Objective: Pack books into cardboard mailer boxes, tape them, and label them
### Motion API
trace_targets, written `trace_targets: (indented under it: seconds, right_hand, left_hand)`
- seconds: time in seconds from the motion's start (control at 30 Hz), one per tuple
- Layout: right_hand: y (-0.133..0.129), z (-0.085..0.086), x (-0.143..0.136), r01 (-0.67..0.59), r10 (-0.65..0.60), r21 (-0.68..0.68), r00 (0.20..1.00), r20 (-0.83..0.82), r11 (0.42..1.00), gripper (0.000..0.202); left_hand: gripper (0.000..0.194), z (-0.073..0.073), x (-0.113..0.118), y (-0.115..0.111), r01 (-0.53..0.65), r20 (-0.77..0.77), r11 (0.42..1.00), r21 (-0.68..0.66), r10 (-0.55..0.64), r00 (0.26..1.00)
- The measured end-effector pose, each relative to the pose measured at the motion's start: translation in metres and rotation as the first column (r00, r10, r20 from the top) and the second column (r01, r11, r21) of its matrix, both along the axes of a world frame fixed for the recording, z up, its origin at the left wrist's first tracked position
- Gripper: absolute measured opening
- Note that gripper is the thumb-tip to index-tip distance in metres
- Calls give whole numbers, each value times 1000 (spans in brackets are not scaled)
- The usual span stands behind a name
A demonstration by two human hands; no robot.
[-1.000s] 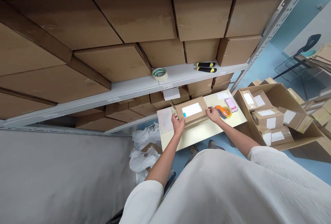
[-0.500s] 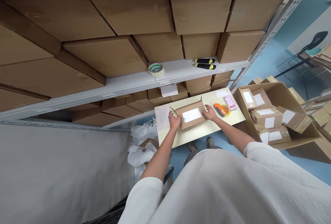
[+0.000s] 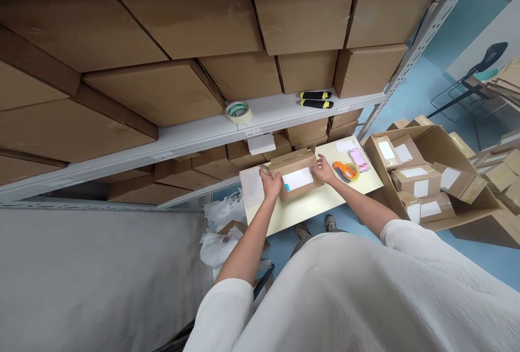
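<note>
A small brown cardboard box [image 3: 291,167] rests on the cream tabletop, its side with the white label [image 3: 298,179] facing me. Its far long edge shows a raised flap, and the inside is hidden. My left hand [image 3: 270,183] grips the left end, thumb at the front and fingers behind. At the right end, my right hand [image 3: 322,170] holds the corner between thumb and fingers. An orange tape dispenser [image 3: 345,170] lies just right of my right hand, beside a blurred-out pink item [image 3: 359,160].
Shelving [image 3: 268,109] packed with cartons rises beyond the table [image 3: 292,216]; a tape roll [image 3: 239,112] and two utility knives [image 3: 315,104] lie on it. A large open carton [image 3: 374,178] of labelled boxes stands right. White plastic wrapping [image 3: 221,243] lies left.
The box has tipped so its labelled side faces me more, with its far flap showing along the top. Both hands have shifted with it, still at its ends. The view has turned slightly.
</note>
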State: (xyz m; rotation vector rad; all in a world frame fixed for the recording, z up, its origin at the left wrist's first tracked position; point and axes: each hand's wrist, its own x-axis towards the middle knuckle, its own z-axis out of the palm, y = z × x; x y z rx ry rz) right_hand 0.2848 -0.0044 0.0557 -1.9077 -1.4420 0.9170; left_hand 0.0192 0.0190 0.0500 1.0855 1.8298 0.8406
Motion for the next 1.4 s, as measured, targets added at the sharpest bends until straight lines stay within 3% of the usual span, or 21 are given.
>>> trace_targets:
  seconds: [0.13, 0.3, 0.43, 0.5, 0.53, 0.6, 0.67, 0.73, 0.93, 1.13, 1.3, 1.4]
  right_hand:
    - [-3, 9, 0, 64, -63, 6, 990, -123, 998, 86]
    - [-21, 5, 5, 80, -78, 7, 981, -177, 997, 90]
    - [-38, 12, 16, 90, -89, 10, 991, -103, 996, 85]
    - [-43, 22, 19, 100, -102, 107, 995, 7, 989, 80]
    - [-44, 28, 19, 76, -89, 172, 994, 70, 982, 76]
    - [-44, 39, 17, -72, 23, 264, 982, 186, 962, 66]
    - [-44, 46, 12, -279, 211, 253, 941, 265, 926, 55]
    - [-43, 45, 7, -405, 338, 191, 890, 308, 894, 49]
    - [-42, 30, 17, -359, 322, 39, 874, 364, 932, 46]
    - [-37, 24, 35, -387, 372, -17, 872, 318, 922, 56]
    - [-18, 21, 35, -342, 335, -2, 918, 210, 940, 59]
    - [-4, 20, 36, -347, 344, -8, 925, 159, 938, 63]
  left_hand:
    - [100, 12, 5, -4, -59, 66, 997, 53, 55, 996]
    - [98, 13, 9, -30, -70, 53, 995, 70, 67, 996]
    - [95, 21, 4, -51, -120, -10, 990, 73, 121, 993]
    - [91, 30, -2, -56, -144, -138, 971, 193, 172, 975]
    - [87, 35, -5, -57, -89, -200, 958, 274, 147, 969]
    - [69, 43, -9, -58, 165, -271, 924, 346, -70, 960]
    - [52, 46, -9, -58, 392, -286, 866, 308, -309, 907]
    - [47, 44, -6, -59, 508, -302, 823, 255, -431, 850]
    - [47, 21, -10, -61, 580, -370, 803, 135, -502, 782]
    - [44, 16, -28, -54, 745, -443, 666, 25, -661, 606]
    - [26, 22, -27, -43, 719, -462, 691, 78, -614, 640]
    - [24, 24, -26, -39, 677, -375, 729, 104, -602, 705]
